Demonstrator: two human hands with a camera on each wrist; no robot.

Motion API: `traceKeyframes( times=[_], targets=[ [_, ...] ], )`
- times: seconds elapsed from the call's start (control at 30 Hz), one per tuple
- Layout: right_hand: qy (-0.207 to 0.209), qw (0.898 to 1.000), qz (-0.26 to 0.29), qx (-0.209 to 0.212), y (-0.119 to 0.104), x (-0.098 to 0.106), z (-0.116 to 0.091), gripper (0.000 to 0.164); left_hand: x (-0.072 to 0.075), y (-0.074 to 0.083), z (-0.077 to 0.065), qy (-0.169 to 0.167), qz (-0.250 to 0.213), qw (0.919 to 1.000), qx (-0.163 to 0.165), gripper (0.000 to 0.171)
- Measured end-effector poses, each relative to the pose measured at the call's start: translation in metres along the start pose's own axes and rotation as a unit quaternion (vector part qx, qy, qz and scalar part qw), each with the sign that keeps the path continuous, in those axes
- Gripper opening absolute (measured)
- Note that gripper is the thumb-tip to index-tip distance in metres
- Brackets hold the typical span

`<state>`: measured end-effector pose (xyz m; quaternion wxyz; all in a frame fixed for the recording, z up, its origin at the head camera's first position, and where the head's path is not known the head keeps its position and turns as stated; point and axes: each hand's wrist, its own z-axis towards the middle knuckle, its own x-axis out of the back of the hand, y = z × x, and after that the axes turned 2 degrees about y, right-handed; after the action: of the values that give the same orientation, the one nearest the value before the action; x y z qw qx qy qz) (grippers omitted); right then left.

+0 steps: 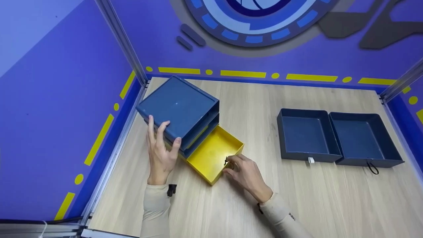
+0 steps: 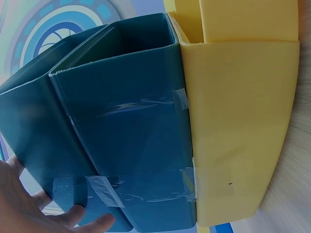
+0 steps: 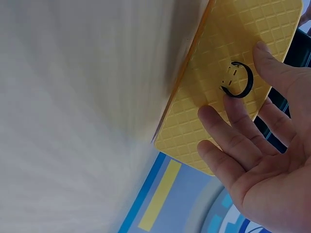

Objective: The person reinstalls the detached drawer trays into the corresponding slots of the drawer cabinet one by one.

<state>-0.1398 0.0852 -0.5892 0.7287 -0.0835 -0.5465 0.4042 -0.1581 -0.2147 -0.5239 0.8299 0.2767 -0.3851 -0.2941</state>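
Note:
A stacked drawer cabinet with a dark blue top stands angled at the left, its side seen large in the left wrist view. From its lowest level a yellow drawer sticks out, with nothing inside except a small black piece at the front wall. My left hand rests against the cabinet's near upper edge, fingers spread. At the drawer's front, my right hand pinches the wall, one finger over the rim and the thumb outside. A black loop handle on the yellow front sits between thumb and fingers.
To the right, two dark blue drawers lie side by side on the wooden table. One has a white tab, the other a black loop. Purple panels enclose the table at back and sides.

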Motion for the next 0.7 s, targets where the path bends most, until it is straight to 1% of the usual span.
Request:
traceKeyframes(
  times=[0.17,0.7],
  targets=[
    [0.0,1.0,-0.005,-0.002,0.0,-0.002,0.003,0.041,0.0,0.0,0.0,0.004,-0.004,1.0,-0.004,0.058],
    [0.001,1.0,-0.005,-0.001,-0.001,-0.012,0.015,0.039,0.003,0.002,0.0,-0.005,0.004,1.0,0.004,0.06]
  ],
)
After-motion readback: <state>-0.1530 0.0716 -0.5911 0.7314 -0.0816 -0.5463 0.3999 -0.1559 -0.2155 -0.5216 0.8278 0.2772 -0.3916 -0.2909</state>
